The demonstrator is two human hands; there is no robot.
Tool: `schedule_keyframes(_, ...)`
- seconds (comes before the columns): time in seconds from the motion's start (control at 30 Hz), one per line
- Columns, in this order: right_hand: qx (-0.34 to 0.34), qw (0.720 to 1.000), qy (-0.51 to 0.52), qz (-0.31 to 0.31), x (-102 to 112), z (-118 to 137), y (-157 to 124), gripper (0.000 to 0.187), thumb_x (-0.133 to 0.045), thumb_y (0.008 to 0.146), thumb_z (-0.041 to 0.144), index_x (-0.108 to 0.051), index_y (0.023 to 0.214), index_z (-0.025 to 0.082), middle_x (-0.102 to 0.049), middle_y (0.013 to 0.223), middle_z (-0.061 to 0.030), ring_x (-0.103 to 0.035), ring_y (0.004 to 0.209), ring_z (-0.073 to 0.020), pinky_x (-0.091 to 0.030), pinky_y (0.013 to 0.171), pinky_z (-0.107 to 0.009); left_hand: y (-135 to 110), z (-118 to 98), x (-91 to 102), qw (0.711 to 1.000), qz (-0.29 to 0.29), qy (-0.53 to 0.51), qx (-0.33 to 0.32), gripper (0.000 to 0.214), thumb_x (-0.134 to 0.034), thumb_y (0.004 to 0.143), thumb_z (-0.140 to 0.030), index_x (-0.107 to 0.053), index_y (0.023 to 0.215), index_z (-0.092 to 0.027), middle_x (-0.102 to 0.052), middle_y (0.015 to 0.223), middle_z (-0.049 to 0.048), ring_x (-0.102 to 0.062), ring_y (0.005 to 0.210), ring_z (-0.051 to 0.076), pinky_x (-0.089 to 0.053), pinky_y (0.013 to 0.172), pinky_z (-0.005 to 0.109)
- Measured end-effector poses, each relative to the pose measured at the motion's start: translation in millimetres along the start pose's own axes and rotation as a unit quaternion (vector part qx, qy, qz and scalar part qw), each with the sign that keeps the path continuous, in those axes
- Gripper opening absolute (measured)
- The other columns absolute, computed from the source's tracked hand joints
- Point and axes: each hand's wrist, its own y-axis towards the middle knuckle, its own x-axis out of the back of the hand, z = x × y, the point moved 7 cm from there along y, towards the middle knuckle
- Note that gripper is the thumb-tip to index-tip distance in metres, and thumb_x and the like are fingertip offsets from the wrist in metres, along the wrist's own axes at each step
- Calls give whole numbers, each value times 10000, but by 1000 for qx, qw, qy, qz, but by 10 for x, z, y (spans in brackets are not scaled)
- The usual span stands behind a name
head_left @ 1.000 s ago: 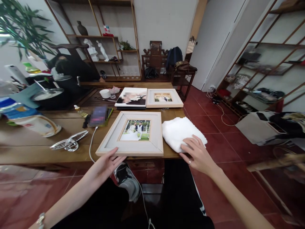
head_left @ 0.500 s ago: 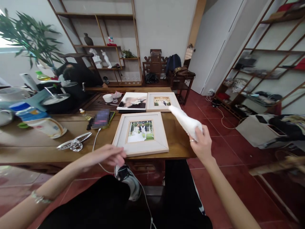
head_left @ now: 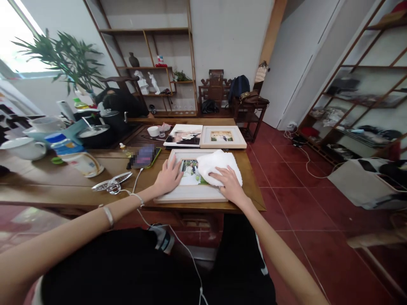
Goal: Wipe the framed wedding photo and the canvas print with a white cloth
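A light wooden picture frame [head_left: 187,194] with a photo lies flat near the front edge of the wooden table [head_left: 63,186]. My left hand [head_left: 169,176] rests flat on the frame's left side, fingers stretched out. My right hand [head_left: 227,182] presses a folded white cloth [head_left: 216,164] onto the frame's glass, covering the right half of the photo. Behind this frame lie a second framed photo [head_left: 223,137] and an unframed photo print [head_left: 183,135].
A phone [head_left: 144,156] with a white cable lies left of the frame, beside a metal tool [head_left: 111,184]. Bowls, a mug and a blue-capped bottle [head_left: 63,146] crowd the table's left. Shelves stand at the back and right; red tile floor lies to the right.
My right hand lifted the white cloth from the table beside the frame and brought it down onto the glass. My left hand moved from the front edge onto the frame's left side.
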Motion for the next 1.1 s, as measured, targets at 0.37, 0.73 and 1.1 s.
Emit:
schedule_keyframes(0.37,-37,990,80,-108,6,-157,-89,653,-457,632,14,-699,1186,260,-650,1324,-46,-480,1357,-238,-243,1194,-540,103,99,-68,994,-71,-48,-66,479,-343,980,-354,-547,1346,-122,-295,1601,160,-240,1488,344,-309,1165,548)
schedule_keyframes(0.73,-71,982,93,-151,179,-198,-312,582,-458,602,44,-749,1069,236,-711,1217,-37,-582,1246,-243,-262,1198,-513,163,204,-106,975,-96,-170,-107,453,-469,899,-289,-607,1301,-133,-534,1441,149,-453,1390,276,-315,1189,456)
schedule_keyframes(1.1,-99,971,92,-195,289,-297,-453,561,-446,560,55,-768,983,234,-762,1071,-12,-629,1189,-265,-339,1165,-540,49,6,-204,974,-101,-172,-109,446,-445,929,-273,-600,1325,-137,-499,1470,165,-380,1435,307,-309,1179,510)
